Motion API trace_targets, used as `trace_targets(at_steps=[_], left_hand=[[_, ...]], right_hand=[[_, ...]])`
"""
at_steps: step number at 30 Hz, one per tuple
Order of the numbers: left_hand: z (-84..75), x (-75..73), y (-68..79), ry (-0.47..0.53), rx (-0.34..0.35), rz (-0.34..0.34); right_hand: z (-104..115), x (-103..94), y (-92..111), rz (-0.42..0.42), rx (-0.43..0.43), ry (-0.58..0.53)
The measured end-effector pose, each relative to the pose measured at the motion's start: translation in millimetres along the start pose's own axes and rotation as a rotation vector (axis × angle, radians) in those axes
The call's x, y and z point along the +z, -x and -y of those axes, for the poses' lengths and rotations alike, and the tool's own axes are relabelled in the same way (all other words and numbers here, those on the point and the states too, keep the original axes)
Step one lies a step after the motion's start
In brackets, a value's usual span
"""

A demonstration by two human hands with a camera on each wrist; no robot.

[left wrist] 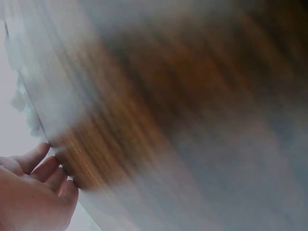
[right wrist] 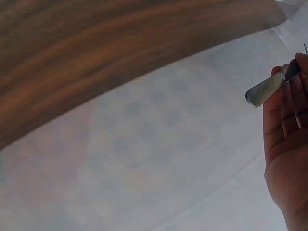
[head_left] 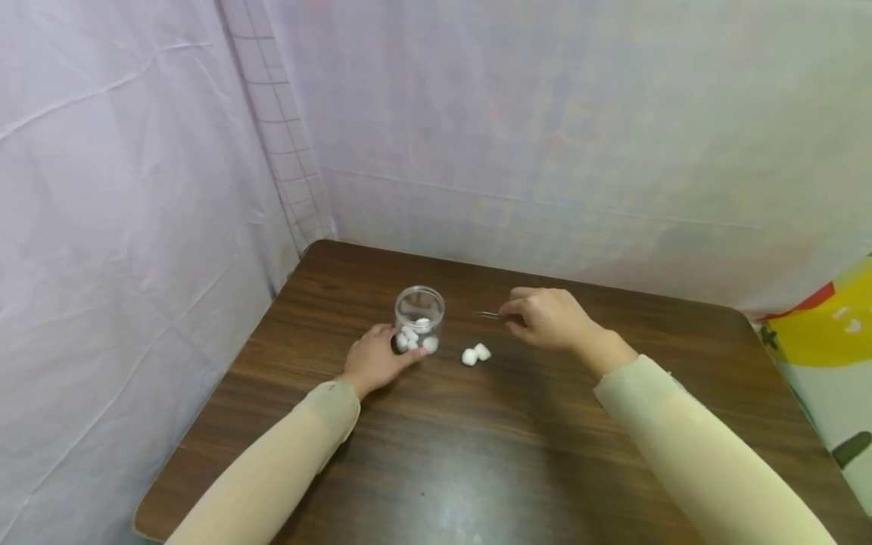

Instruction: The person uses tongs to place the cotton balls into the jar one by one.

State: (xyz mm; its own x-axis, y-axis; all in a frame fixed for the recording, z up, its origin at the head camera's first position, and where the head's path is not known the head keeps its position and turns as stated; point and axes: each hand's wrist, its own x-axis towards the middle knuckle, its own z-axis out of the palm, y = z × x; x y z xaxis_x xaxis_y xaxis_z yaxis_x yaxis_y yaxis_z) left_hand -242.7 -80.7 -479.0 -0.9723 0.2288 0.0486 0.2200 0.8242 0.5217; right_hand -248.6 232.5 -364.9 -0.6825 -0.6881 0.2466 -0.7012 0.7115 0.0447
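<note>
A clear round jar (head_left: pixel 419 288) without a lid stands on the brown table, several white cotton balls (head_left: pixel 411 334) inside it. My left hand (head_left: pixel 375 359) holds it low at the near left side, thumb along the front. Metal tweezers (head_left: pixel 487 314) are pinched in my right hand (head_left: pixel 547 318), tips pointing left toward the jar, above the tabletop. Their broad flat end (right wrist: pixel 264 92) sticks out past the fingers in the right wrist view. Two loose cotton balls (head_left: pixel 469 356) lie side by side on the table, between the jar and my right hand.
The wood-grain table (head_left: pixel 436 454) has rounded corners. A pale cloth curtain (head_left: pixel 545 151) hangs behind its far edge, and another white cloth (head_left: pixel 136 265) hangs along the left. A yellow and red patterned cloth (head_left: pixel 831 325) shows at the right.
</note>
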Motion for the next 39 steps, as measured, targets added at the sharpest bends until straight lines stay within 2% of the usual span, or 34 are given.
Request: trace_targets(at_steps=[7, 13, 25, 39], left_hand=[[3.2, -2.7, 2.4, 0.014, -0.014, 0.006], [2.9, -4.0, 3.2, 0.018, -0.020, 0.001], [5.6, -1.1, 2.1, 0.016, -0.014, -0.012], [2.6, -0.7, 1.9, 0.019, -0.011, -0.009]], right_hand=[[-4.4, 22.2, 18.7, 0.044, 0.040, -0.017], [-1.8, 34.8, 25.5, 0.066, 0.057, -0.033], [3.0, 55.9, 24.8, 0.083, 0.042, -0.042], [3.9, 68.8, 24.2, 0.116, 0.022, -0.039]])
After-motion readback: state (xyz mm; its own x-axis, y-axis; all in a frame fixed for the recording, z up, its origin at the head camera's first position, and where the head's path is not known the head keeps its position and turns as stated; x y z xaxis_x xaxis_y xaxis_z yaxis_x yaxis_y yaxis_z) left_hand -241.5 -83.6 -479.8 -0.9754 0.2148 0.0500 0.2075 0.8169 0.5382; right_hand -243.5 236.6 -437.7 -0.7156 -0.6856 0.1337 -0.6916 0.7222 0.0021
